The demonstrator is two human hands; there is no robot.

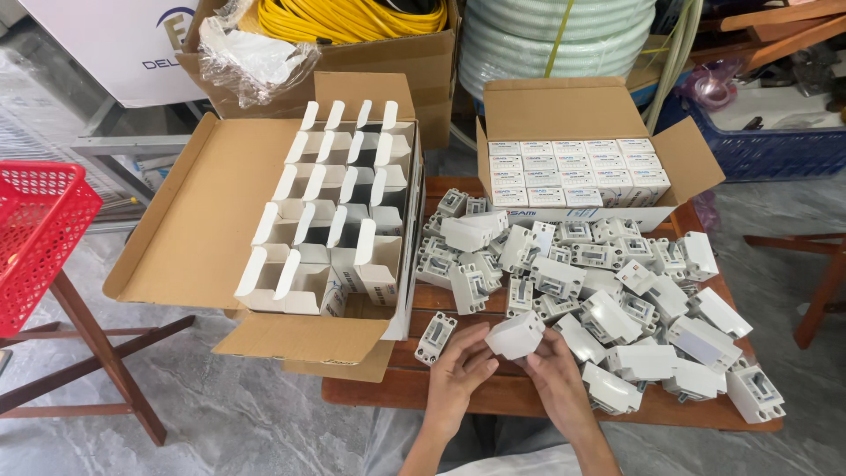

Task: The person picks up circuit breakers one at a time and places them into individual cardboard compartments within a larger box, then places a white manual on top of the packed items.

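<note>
At the near edge of the wooden table (458,392), both hands meet over one small white switch block (515,335). The left hand (458,375) curls its fingers up against the block's lower left side, and the right hand (555,375) grips it from the right with thumb and fingers, so the block is held between the two, just above the tabletop. Just left of the hands a single grey-faced switch (434,338) lies flat on the wood, apart from the rest. Behind and to the right spreads a loose heap of white switches (599,291), some face up, some turned over. On the left side of the table sits an open cardboard box (203,211) filled with small empty white cartons (330,220) standing with their flaps up. At the back stands a second open box (564,110) packed with neat rows of closed white cartons. A red basket (40,229) rests on a stand far left.
</note>
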